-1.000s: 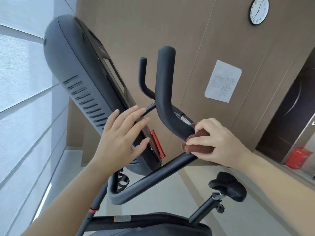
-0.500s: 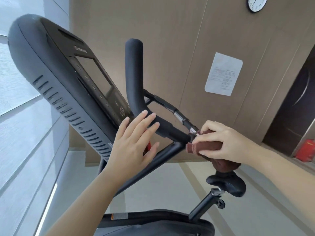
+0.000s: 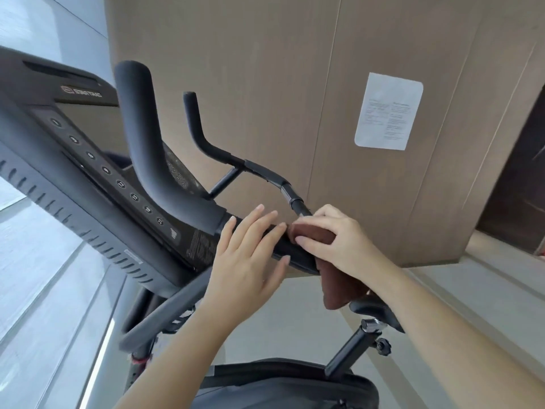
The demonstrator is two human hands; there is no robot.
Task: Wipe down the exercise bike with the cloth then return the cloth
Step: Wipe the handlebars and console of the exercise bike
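The black exercise bike's console point(image 3: 97, 184) fills the left, with its padded handlebar point(image 3: 153, 160) curving up in front of it. My right hand point(image 3: 333, 240) wraps a brown cloth point(image 3: 336, 287) round the handlebar tube at the centre; the cloth's loose end hangs below the hand. My left hand point(image 3: 250, 255) lies just left of it, straight fingers resting on the same tube. The bike's saddle point(image 3: 374, 312) shows under my right forearm.
A brown panelled wall point(image 3: 265, 84) with a white paper notice point(image 3: 386, 112) stands behind the bike. Frosted window panes point(image 3: 44, 290) run along the left. A dark doorway point(image 3: 519, 184) is at the far right. Pale floor lies below.
The view swung, so the console now faces me more. My left hand slid right along the bar to sit next to the right hand. The cloth stays wrapped on the tube.
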